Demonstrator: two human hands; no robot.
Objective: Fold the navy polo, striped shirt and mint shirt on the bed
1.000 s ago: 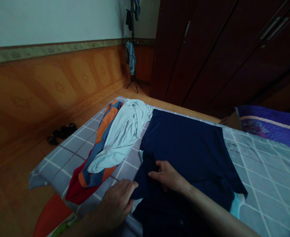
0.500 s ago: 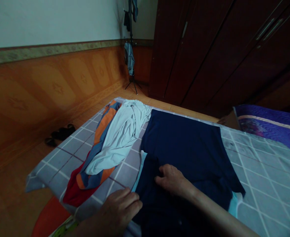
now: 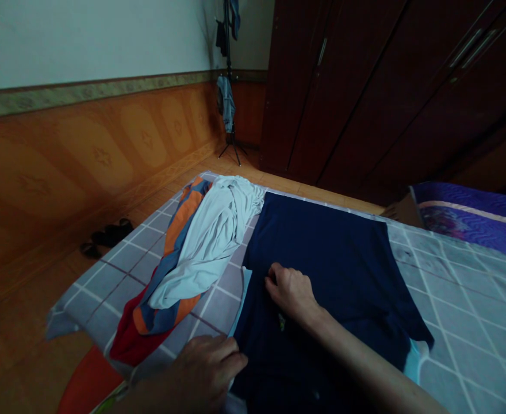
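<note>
A dark navy shirt (image 3: 330, 247) with light blue side trim lies spread on a bed with a grey checked sheet. My left hand (image 3: 207, 362) is closed at the shirt's left edge, its thumb and fingers pinching the cloth beside the light blue strip. Across the shirt reaches my right arm, and my right hand (image 3: 294, 290) rests on the navy cloth with its fingers curled into it. The fingertips of that hand are partly hidden. A small light emblem shows on the shirt just below my right wrist.
Left of the shirt lie a crumpled pale garment (image 3: 210, 241), an orange and blue striped one (image 3: 179, 221) and a red one (image 3: 126, 339). The grey checked sheet (image 3: 451, 287) continues right, toward a purple quilt (image 3: 472, 210). A coat stand (image 3: 228, 57), dark wardrobe (image 3: 343, 86) and black shoes (image 3: 106, 236) stand beyond.
My right hand has moved up and slightly left over the shirt. The folded flap near the left trim now lies flatter, and the emblem has come into sight. My left hand has barely shifted.
</note>
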